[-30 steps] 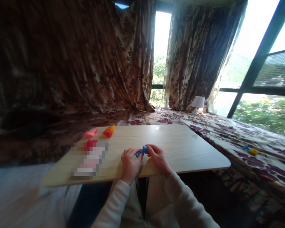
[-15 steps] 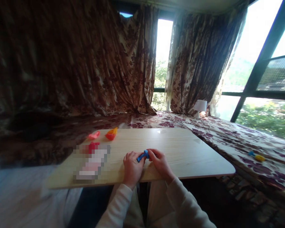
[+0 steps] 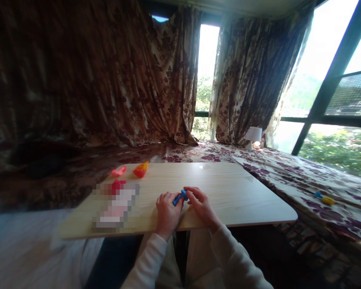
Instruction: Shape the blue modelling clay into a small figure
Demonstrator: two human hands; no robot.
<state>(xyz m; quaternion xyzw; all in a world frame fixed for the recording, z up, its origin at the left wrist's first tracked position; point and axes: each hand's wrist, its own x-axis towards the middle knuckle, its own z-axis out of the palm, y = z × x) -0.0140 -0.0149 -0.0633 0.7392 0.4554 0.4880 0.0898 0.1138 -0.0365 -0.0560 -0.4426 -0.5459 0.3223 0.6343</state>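
Note:
A small blue plastic piece [image 3: 179, 198], longish with a wider knob at its far right end, is held above the near part of the table. My left hand [image 3: 167, 211] is closed on its lower left end. The fingers of my right hand [image 3: 201, 202] are closed at the knob end, thumb and forefinger pressed to it. What exactly the piece is, I cannot make out. Both palms are partly hidden from view.
On the left of the wooden table [image 3: 222, 192] lie a red-and-orange piece [image 3: 140, 170], a pink-red piece [image 3: 118, 171], a dark red piece [image 3: 118, 186] and a pixelated flat object [image 3: 118, 208]. A blue-and-yellow item [image 3: 327, 199] rests on the flowered cover, and a white lamp [image 3: 253, 135] stands behind.
My right fingers have shifted slightly on the knob of the blue piece, and more of the knob's top shows. The left hand has hardly moved.

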